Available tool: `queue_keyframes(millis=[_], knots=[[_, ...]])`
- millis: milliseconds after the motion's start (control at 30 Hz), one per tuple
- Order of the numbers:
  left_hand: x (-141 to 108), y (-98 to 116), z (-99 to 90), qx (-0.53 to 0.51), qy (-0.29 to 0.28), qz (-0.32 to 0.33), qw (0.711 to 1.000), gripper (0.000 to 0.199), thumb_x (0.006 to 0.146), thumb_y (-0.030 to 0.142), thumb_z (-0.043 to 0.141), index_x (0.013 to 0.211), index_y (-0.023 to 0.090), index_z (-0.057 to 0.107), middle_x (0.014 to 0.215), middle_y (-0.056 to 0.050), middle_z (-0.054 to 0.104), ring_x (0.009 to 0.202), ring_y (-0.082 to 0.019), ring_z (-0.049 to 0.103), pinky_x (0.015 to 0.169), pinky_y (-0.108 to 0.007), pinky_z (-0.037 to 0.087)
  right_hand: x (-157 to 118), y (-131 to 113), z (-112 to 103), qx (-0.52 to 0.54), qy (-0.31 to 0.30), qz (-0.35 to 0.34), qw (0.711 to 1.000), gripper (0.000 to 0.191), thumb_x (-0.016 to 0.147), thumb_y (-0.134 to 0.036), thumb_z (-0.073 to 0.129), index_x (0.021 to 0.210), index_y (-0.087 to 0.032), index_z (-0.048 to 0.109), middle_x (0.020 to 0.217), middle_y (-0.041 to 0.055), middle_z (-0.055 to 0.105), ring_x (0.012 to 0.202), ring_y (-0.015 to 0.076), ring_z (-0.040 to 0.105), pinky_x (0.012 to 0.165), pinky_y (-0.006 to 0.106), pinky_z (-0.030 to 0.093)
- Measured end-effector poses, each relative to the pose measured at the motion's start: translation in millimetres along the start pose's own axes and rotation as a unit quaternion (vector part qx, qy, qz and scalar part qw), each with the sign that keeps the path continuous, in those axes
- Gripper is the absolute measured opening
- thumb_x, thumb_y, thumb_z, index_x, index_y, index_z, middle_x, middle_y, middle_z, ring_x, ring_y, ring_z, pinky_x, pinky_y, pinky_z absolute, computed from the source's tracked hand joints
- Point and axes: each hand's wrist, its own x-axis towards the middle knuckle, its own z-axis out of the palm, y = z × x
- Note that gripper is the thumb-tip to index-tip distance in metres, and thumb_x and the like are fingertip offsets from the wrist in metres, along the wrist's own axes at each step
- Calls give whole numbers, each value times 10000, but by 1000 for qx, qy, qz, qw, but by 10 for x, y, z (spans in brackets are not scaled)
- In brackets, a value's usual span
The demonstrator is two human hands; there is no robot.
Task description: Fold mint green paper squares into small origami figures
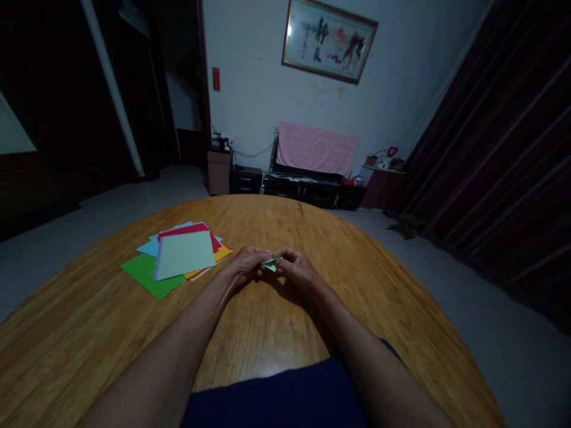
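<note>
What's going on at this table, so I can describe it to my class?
A person's left grip and right grip hold a small pale green paper, which looks folded, between them over a round wooden table. To the left lies a loose pile of coloured sheets, with a pale green one on top.

Dim light leaves a faint glare on the tabletop (267, 351).
</note>
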Motion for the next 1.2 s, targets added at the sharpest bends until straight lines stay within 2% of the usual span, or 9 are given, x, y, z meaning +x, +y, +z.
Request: queue_keyframes(millis=[100,300,433,533,667,800,900,1033,1200], knots=[[-26,54,-8,-27,-14,7,1000,200,663,270,734,761,110,666,535,4,566,411,-69,467,405,-195,334,89,52,-55,-21,31,-21,999,275,633,-322,753,835,-213,601,709,10,636,673,166,616,609,299,485],[-95,112,-42,-70,9,6,997,418,632,188,761,1032,157,643,746,-34,670,492,-81,551,481,-210,424,128,95,-117,-52,52,-37,997,247,637,-342,739,807,-213,615,699,-1,617,646,145,596,611,295,489],[-86,90,6,-59,40,19,997,251,605,129,745,842,138,665,635,-13,640,478,-78,541,489,-203,425,103,78,-115,-64,44,-52,996,238,652,-348,736,812,-210,628,745,23,641,666,158,604,608,295,487],[-64,71,46,-37,50,31,998,139,588,106,730,701,132,654,555,-3,606,454,-81,522,483,-211,420,74,23,-104,-120,31,-87,989,208,670,-349,716,811,-205,667,801,49,654,717,176,611,619,297,484],[-67,65,67,-14,37,47,998,139,620,142,705,756,120,697,583,-25,620,486,-93,535,491,-217,408,50,-31,-88,-197,70,-134,969,132,691,-306,667,735,-187,702,768,51,643,690,160,583,610,284,460],[-116,72,67,2,17,34,999,194,664,161,656,848,132,710,544,-3,587,416,-60,454,434,-192,315,87,12,-118,-166,106,-109,974,177,703,-331,651,741,-166,703,665,39,621,593,136,537,544,268,422],[-169,93,81,17,8,32,999,227,670,186,675,893,155,708,610,-23,633,451,-72,501,453,-193,340,123,48,-147,-173,109,-106,973,199,692,-358,673,716,-163,704,647,38,619,584,134,527,545,272,416],[-214,134,132,15,24,48,998,230,641,235,746,853,153,708,733,-69,691,598,-132,618,537,-217,431,132,32,-127,-154,120,-95,976,256,681,-415,690,711,-161,707,632,39,620,567,136,527,542,282,415],[-164,95,167,0,56,81,995,175,638,258,760,721,128,677,581,-29,637,478,-118,567,481,-229,424,120,28,-73,-107,116,-68,985,285,660,-429,716,700,-148,689,611,36,611,537,131,534,524,277,428]])
